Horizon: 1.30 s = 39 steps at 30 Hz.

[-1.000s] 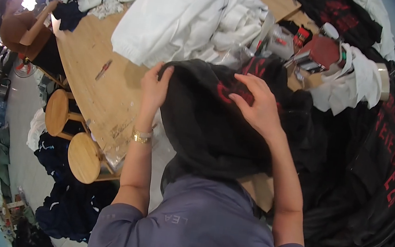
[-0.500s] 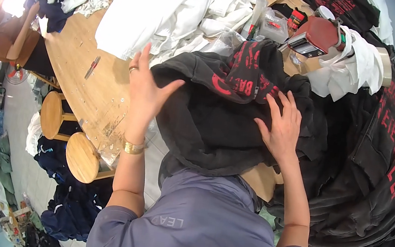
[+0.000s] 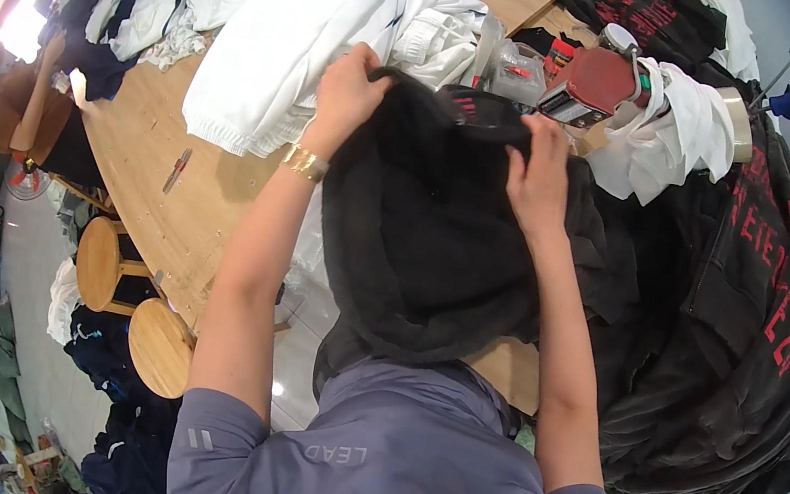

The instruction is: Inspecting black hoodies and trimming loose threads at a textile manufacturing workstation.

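Note:
A black garment (image 3: 436,243) with a little red print showing near its far edge lies across the table edge and over my lap. Its far-left edge is pinched in the closed fingers of my left hand (image 3: 347,99). Farther right, my right hand (image 3: 541,172) has its fingers closed on the same far edge. Between the two hands the cloth is lifted, and its dark inner side faces me. Most of the red print is hidden by the fold.
White garments (image 3: 293,41) cover the table beyond my left hand. A red device (image 3: 587,84), a clear plastic box (image 3: 520,73) and white cloths (image 3: 674,130) stand beyond my right. Black garments with red lettering (image 3: 737,326) heap at right. Two wooden stools (image 3: 161,348) stand at left; another person (image 3: 26,109) sits far left.
Both hands have moved away from me and closed on the garment's far edge. That edge is now raised, and the red print has folded mostly out of sight.

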Each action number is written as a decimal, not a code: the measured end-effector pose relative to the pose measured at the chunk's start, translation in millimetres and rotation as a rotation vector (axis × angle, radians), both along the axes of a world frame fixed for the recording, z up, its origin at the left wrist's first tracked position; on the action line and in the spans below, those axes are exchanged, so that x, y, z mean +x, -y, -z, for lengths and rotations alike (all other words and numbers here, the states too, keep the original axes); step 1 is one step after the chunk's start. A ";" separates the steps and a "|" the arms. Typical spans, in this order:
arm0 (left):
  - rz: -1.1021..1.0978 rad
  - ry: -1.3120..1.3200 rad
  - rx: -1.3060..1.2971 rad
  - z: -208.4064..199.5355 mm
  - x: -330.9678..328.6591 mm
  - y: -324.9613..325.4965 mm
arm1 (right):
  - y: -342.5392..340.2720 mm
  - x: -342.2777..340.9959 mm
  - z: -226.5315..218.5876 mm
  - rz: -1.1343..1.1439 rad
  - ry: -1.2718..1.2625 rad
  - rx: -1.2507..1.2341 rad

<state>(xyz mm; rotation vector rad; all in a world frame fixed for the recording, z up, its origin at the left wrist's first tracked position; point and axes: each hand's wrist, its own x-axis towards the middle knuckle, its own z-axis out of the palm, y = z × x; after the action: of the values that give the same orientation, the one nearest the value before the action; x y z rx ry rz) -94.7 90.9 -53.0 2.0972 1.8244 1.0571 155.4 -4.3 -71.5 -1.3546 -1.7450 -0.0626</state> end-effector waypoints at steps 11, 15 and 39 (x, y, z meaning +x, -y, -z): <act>0.173 -0.372 0.333 -26.7 29.0 85.6 | 39.0 -1.1 8.6 -0.271 -0.348 -0.093; 0.471 -0.260 0.294 3.4 25.4 97.6 | 77.3 8.0 -4.6 -0.287 0.193 -0.287; 0.112 0.358 -0.147 -14.3 6.1 110.3 | 144.9 82.4 39.8 0.206 -0.401 -0.314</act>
<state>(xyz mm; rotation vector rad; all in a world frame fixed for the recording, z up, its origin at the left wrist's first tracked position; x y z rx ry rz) -88.7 -19.3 -38.7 1.7678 1.5448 1.1441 237.8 -149.2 -111.3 -1.6394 -1.3103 0.3598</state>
